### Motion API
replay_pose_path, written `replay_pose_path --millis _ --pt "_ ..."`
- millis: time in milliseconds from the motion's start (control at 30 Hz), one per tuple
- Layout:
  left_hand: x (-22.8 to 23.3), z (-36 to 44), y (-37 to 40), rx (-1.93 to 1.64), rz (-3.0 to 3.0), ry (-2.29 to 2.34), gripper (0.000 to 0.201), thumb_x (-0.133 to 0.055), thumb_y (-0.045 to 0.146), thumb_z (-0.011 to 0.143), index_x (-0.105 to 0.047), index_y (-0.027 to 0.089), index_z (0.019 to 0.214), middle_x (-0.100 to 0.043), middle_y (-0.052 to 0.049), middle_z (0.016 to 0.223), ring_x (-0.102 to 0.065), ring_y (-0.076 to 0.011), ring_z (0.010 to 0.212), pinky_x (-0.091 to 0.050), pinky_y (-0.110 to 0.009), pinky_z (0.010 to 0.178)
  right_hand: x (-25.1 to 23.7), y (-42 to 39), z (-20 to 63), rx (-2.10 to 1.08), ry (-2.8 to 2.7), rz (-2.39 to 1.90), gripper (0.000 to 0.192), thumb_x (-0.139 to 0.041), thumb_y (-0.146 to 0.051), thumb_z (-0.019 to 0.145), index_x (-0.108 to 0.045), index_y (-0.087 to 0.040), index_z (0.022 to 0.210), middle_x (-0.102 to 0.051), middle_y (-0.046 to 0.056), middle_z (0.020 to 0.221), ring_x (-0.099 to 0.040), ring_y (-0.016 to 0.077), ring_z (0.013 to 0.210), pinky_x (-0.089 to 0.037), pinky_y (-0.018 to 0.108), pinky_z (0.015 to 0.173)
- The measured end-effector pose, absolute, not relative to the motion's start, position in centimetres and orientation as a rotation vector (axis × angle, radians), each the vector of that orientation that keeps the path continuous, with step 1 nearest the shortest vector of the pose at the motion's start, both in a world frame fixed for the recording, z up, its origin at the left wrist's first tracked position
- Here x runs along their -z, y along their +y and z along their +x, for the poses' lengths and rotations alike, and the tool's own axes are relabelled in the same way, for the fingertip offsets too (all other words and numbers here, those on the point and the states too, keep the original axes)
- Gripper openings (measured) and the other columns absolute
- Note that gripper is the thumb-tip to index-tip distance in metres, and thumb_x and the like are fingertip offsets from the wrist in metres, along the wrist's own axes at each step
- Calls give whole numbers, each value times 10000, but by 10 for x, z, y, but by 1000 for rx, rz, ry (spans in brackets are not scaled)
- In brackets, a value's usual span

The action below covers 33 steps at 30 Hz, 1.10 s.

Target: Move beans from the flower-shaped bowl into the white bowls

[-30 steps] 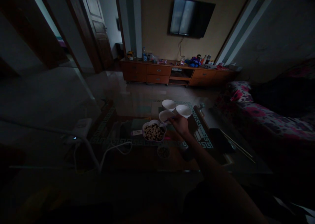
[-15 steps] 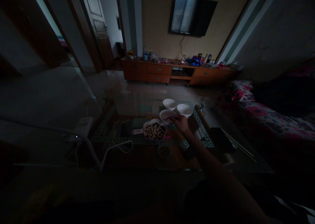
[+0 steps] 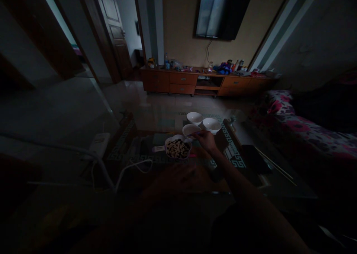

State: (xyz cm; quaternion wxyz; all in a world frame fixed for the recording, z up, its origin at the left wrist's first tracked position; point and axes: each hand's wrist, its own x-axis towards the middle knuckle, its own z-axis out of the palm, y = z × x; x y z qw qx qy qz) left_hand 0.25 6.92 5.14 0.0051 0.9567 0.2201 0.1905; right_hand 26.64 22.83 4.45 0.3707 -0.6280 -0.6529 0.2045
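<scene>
My right hand (image 3: 205, 140) reaches over the nearest white bowl (image 3: 190, 129), its fingers pinched on a slim utensil with a bit of purple showing; its far end is too dark to make out. Two more white bowls (image 3: 194, 117) (image 3: 212, 124) stand just behind. In front and to the left is a scalloped dish (image 3: 178, 147) full of pale and dark pieces, with a labelled handle. Dim in shadow, my left hand (image 3: 178, 176) stretches low over the front of the glass table with fingers extended, seemingly holding nothing. It hides the small round dish there.
On the glass table (image 3: 156, 158), a white power strip (image 3: 99, 145) and white cable (image 3: 134, 165) lie at left. A dark flat object (image 3: 255, 159) and chopsticks (image 3: 275, 164) lie at right. Beyond stand a wooden cabinet (image 3: 182, 83) and a floral sofa (image 3: 309, 129).
My left hand has come in from below, over the small round dish at the table's front. My right hand stays at the nearest bowl with the utensil. The view has shifted slightly.
</scene>
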Motion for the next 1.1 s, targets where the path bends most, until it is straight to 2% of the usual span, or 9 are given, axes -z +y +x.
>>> replay_pose_path --millis 100,200,333,467,833,900,967,1033,1100 --pt "-50 -33 109 -940 2884 1105 658 -609 233 1016 -411 194 1642 -322 -160 1715 -370 -386 1527 -381 -570 1196 -49 224 265 -451 -1721 -1675 221 -771 -401 957 -859 -199 938 -858 106 996 -799 273 884 -571 298 724" --pt "-32 -71 144 -1015 2874 1387 519 -559 313 1043 -556 98 1515 -483 -198 1585 -464 -404 1419 -386 -581 1141 -53 221 265 -411 -1738 -1704 230 -765 -408 964 -865 -202 947 -853 116 1021 -793 277 901 -566 307 736" --pt "-14 -96 167 -754 2760 1553 325 -659 260 1055 -707 131 1348 -711 -91 1240 -615 -343 1154 -467 -550 1001 -58 218 264 -350 -1777 -1744 242 -724 -399 981 -880 -215 981 -850 103 1064 -787 271 927 -546 302 738" --pt "-11 -95 174 -676 2762 1568 279 -719 244 1052 -756 154 1314 -722 -82 1163 -651 -336 1082 -506 -535 901 -62 215 263 -312 -1781 -1807 266 -711 -426 984 -882 -221 981 -853 90 1051 -787 270 955 -528 290 731" --pt "4 -96 182 -812 2721 1564 248 -719 232 1031 -779 165 1262 -700 -68 1074 -607 -315 1015 -486 -492 854 -66 212 263 -300 -1777 -1781 202 -743 -383 966 -879 -235 951 -854 78 1054 -786 260 939 -528 286 747" --pt "5 -95 181 -873 2723 1545 277 -644 273 1057 -769 177 1284 -703 -73 1111 -606 -325 1035 -487 -507 858 -69 213 266 -288 -1754 -1780 211 -757 -398 955 -871 -222 926 -850 89 1003 -783 266 908 -524 293 732" --pt "0 -90 174 -955 2723 1541 402 -559 307 1065 -695 161 1414 -665 -108 1322 -586 -353 1174 -486 -548 961 -74 213 271 -249 -1695 -1765 265 -757 -444 954 -855 -204 900 -839 102 939 -772 270 864 -518 301 713" --pt "-12 -79 162 -1013 2721 1537 566 -529 323 1040 -532 138 1576 -486 -153 1589 -489 -386 1378 -438 -590 1114 -79 213 276 -208 -1645 -1684 335 -737 -496 966 -838 -190 874 -822 109 905 -753 263 828 -516 304 703" --pt "-26 -61 145 -1043 2729 1469 683 -555 323 1014 -390 165 1657 -319 -158 1709 -378 -388 1510 -394 -597 1198 -82 211 277 -207 -1651 -1573 379 -720 -521 977 -827 -185 838 -807 107 887 -732 244 792 -515 303 693"
